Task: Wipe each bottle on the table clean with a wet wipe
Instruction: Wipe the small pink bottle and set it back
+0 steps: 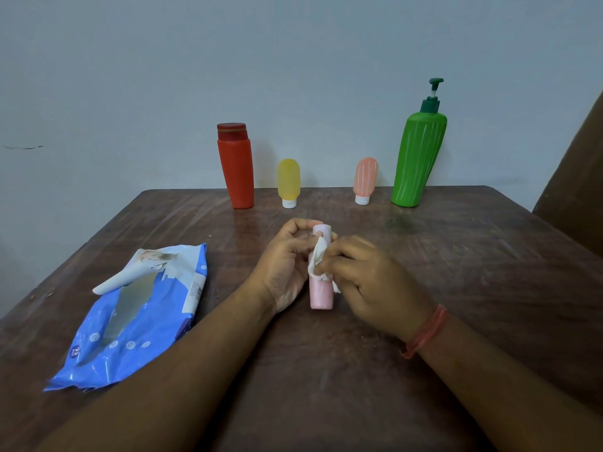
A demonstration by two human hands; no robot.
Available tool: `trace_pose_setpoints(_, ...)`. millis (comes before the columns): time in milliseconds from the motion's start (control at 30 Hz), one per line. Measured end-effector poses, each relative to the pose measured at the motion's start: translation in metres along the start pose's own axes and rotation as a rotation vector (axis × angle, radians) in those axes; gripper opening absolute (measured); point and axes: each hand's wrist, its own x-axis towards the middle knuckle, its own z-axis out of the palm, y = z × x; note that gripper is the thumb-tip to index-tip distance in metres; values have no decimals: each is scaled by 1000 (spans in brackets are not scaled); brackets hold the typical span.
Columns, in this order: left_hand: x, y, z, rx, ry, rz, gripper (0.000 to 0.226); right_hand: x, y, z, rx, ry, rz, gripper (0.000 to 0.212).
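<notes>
A small pink bottle (pixel 320 293) stands upright near the middle of the wooden table (pixel 456 288). My left hand (pixel 287 265) grips it from the left, fingers curled round its top. My right hand (pixel 368 282) pinches a crumpled white wet wipe (pixel 318 261) against the bottle's side. Along the table's far edge stand a red bottle (pixel 236 168), a yellow tube (pixel 288 181) on its white cap, a salmon tube (pixel 365 177) on its cap, and a green pump bottle (pixel 417 161).
A blue wet-wipe pack (pixel 130 321) lies at the left with its flap peeled open. A grey wall rises behind the table. A brown surface (pixel 577 190) stands at the right edge.
</notes>
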Motion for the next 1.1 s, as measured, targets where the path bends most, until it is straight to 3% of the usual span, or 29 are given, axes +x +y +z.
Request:
trace_pose_setpoints(100, 0, -1, 3, -5, 18, 4, 16, 0, 5, -2, 28, 65, 70, 29)
trace_pose_setpoints(433, -2, 0, 4, 4, 61, -39, 17, -5, 10, 0, 111, 10, 15, 23)
trace_pose_setpoints(533, -1, -1, 3, 32, 101, -25, 15, -4, 12, 0, 110, 70, 87, 22)
trace_pose_setpoints(667, -1, -2, 4, 19, 91, -27, 18, -6, 12, 2, 137, 12, 79, 17)
trace_pose_setpoints(767, 0, -2, 4, 27, 98, -19, 17, -2, 13, 6, 139, 112, 185, 18)
trace_pose_setpoints(933, 2, -4, 2, 21, 109, -13, 14, -7, 13, 3, 192, 10, 153, 13)
trace_pose_setpoints(1100, 4, -4, 1, 76, 102, 12, 14, -3, 18, 4, 167, 73, 221, 15)
